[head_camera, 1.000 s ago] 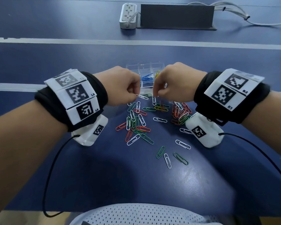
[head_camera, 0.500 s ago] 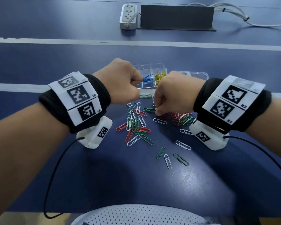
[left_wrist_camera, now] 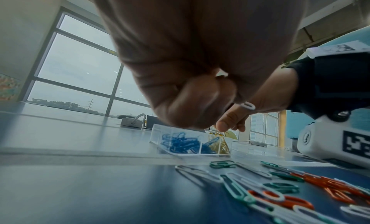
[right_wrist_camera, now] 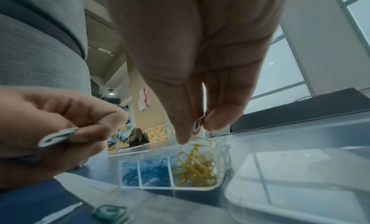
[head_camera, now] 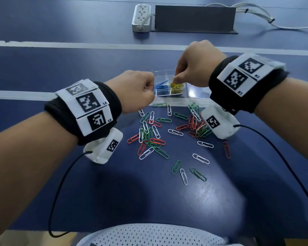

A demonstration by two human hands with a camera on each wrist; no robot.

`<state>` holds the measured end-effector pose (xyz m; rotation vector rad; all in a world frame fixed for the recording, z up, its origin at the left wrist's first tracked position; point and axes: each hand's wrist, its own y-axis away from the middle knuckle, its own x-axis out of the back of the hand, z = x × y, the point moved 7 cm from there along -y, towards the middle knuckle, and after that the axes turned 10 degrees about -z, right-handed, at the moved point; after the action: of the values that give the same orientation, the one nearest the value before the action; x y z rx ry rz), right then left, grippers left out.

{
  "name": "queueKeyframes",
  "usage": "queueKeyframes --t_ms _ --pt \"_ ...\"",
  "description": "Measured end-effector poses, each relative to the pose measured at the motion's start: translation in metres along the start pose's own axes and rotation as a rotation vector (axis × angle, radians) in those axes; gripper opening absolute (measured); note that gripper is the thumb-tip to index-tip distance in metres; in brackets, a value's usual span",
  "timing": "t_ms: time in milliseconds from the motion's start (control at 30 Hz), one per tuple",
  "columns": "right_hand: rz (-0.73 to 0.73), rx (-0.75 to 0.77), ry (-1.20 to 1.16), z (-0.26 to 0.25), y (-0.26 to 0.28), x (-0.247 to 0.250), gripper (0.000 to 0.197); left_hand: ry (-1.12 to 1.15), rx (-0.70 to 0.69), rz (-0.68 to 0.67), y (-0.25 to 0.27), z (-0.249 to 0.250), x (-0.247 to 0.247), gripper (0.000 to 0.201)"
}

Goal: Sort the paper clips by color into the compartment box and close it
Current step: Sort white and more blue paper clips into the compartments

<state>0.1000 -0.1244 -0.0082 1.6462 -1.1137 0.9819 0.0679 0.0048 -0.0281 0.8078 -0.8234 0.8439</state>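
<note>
A clear compartment box (head_camera: 169,94) stands open on the blue table, with blue clips (head_camera: 160,85) in one cell and yellow clips (head_camera: 176,86) in the cell beside it. My right hand (head_camera: 176,79) hovers just over the yellow cell and pinches a white paper clip (right_wrist_camera: 198,124) in its fingertips. A yellow clip (right_wrist_camera: 202,139) sits right under its fingertip; whether it is held is unclear. To the left of the box my left hand (head_camera: 152,94) is curled into a fist and holds a white clip (right_wrist_camera: 57,136). Loose red, green and white clips (head_camera: 152,135) lie scattered nearer to me.
The box's clear lid (head_camera: 197,93) lies flat to the right of the cells. A white power strip (head_camera: 141,17) and a dark panel (head_camera: 194,18) stand at the back. Black cables hang from both wrist cameras over the near table.
My right hand has lifted off the clip pile and moved away from me to above the yellow cell. My left hand has stayed by the box's left side, still curled.
</note>
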Motion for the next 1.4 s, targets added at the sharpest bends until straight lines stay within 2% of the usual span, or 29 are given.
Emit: queueKeyframes --t_ms 100,233,367,533,633,700,933,1067,1200,1300,1400 --pt "0.000 -0.004 0.001 0.003 -0.001 0.001 0.025 0.014 -0.002 -0.021 0.000 -0.001 -0.002 0.024" --pt "-0.034 0.081 -0.001 -0.008 0.008 -0.005 0.015 0.132 0.033 -0.073 0.000 -0.007 -0.004 0.021" --pt "-0.141 0.158 0.018 -0.026 0.022 -0.022 0.020 0.174 0.055 -0.110 0.002 -0.006 -0.006 0.020" --pt "-0.219 0.097 0.147 -0.036 0.028 -0.043 0.014 0.133 0.113 -0.089 0.005 -0.011 -0.004 0.028" --pt "-0.258 0.040 0.202 -0.037 0.028 -0.048 0.028 0.048 0.124 -0.128 0.008 -0.012 -0.006 0.029" --pt "-0.251 0.029 0.197 -0.037 0.028 -0.048 0.023 -0.021 0.123 -0.172 0.010 -0.013 -0.010 0.030" --pt "-0.269 0.033 0.233 -0.037 0.029 -0.048 0.026 -0.098 0.066 -0.225 0.008 -0.023 -0.018 0.029" --pt "-0.259 0.098 0.190 -0.047 0.033 -0.047 0.021 -0.146 -0.005 -0.179 0.005 -0.025 -0.013 0.012" --pt "-0.232 0.123 0.166 -0.055 0.031 -0.047 0.018 -0.195 -0.090 -0.132 0.003 -0.019 -0.009 0.003" --pt "-0.211 0.091 0.171 -0.050 0.027 -0.045 0.019 -0.207 -0.112 -0.195 0.006 -0.018 -0.011 0.023" --pt "-0.238 0.114 0.193 -0.050 0.028 -0.048 0.019 -0.236 -0.114 -0.249 0.008 -0.019 -0.013 0.032"
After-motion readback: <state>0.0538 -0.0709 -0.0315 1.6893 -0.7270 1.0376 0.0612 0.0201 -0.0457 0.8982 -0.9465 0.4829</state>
